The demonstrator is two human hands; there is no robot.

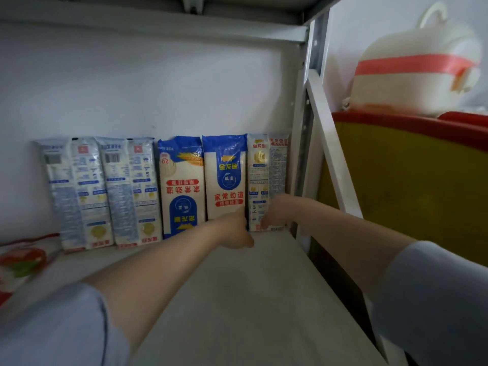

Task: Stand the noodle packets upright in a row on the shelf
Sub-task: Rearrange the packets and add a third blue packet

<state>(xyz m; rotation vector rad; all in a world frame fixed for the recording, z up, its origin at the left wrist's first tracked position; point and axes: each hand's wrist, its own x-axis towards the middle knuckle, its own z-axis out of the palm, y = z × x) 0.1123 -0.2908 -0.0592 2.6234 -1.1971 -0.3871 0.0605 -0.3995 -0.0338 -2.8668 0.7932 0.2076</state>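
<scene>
Several noodle packets stand upright in a row against the back wall of the shelf (pixel 264 299). Two silver-backed packets (pixel 79 191) are at the left, then a blue-and-white packet (pixel 182 186) turned upside down, then a blue-and-white packet (pixel 225 175) right way up, and a rightmost packet (pixel 268 167) showing its printed back beside the shelf post. My left hand (pixel 235 231) is at the foot of the right-way-up packet, fingers curled against it. My right hand (pixel 274 212) grips the lower part of the rightmost packet.
A grey metal post (pixel 303 143) bounds the shelf on the right. Beyond it stand a yellow-and-red panel (pixel 409 186) and a white plastic jug (pixel 420 72) with a red band. A red-and-white bag (pixel 21 262) lies at the left edge.
</scene>
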